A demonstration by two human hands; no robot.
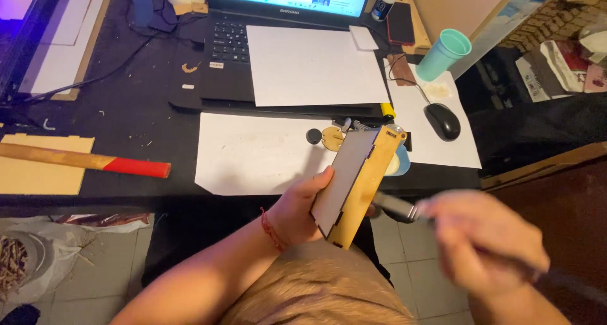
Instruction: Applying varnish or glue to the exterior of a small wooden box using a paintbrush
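Left hand (302,211) gripping thin wooden box (355,183): pale plywood edges with finger joints, grey face, held tilted over lap just in front of desk edge. Right hand (490,239) motion-blurred, closed on slim metal tool (397,206) close beside box's lower edge. Black desk (136,119) behind: white sheets (256,153), laptop (235,50), mouse (442,121), teal cup (444,54), red-tipped wooden handle (82,160). Tiled floor (411,262) below

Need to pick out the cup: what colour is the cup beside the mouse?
Pale teal green; the cup shows best in the head view.
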